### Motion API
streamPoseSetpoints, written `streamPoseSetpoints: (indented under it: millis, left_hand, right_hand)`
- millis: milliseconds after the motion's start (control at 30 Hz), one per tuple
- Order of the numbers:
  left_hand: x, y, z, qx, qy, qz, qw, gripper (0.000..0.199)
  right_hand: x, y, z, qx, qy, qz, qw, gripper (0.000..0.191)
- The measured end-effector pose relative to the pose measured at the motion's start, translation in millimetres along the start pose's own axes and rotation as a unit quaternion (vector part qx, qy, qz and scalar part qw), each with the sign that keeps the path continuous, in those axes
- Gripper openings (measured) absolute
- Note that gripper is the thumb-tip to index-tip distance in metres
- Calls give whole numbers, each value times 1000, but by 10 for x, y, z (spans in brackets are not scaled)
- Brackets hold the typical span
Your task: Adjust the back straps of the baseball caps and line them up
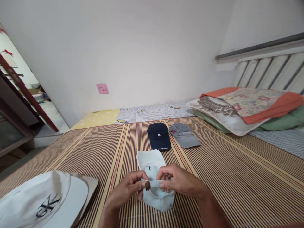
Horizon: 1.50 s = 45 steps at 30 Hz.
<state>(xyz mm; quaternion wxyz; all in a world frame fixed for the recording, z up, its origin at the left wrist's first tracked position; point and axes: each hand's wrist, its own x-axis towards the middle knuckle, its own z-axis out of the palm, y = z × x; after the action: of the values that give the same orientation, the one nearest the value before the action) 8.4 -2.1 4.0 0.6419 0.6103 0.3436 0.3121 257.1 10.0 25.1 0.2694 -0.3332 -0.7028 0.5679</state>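
A pale mint baseball cap (162,202) lies on the striped bamboo mat (95,152) right in front of me, its brim pointing away and a small dark logo on the front. My left hand (129,188) pinches the cap's back strap at its brown buckle (147,185). On the strap's other side, my right hand (179,180) grips the band between thumb and fingers. The strap spans the gap between both hands, above the cap's rear opening. Some of the crown is hidden behind my fingers.
Beyond the brim lie a navy cap (158,136) and a grey cap (184,134), side by side. At lower left, a white cap with CK letters (45,196) overlaps a beige brim (91,186). Pillows (220,115) are piled at right by the white headboard (268,69).
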Motion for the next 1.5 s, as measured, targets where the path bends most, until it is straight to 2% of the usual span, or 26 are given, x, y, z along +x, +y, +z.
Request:
streamPoseSetpoints:
  millis: [400, 633, 733, 933, 1133, 1500]
  left_hand:
    - [16, 10, 37, 16, -12, -14, 1000, 38]
    - [-6, -20, -21, 8, 7, -15, 1000, 39]
    - [-8, -10, -28, 5, 7, -17, 1000, 41]
    - [11, -30, -4, -13, -10, -21, 1000, 41]
    - [19, -93, -9, -19, 0, -48, 999, 40]
    - [45, -65, -10, -15, -6, -50, 999, 45]
  right_hand:
    - [96, -23, 200, 24, 4, -5, 1000, 8]
    - [20, 20, 9, -23, 27, -12, 999, 13]
    - [-7, 61, -46, -14, 11, -2, 1000, 13]
    - [60, 62, 52, 14, -3, -4, 1000, 10]
    - [105, 67, 141, 51, -17, -15, 998, 8]
    - [114, 46, 157, 78, -20, -24, 996, 12]
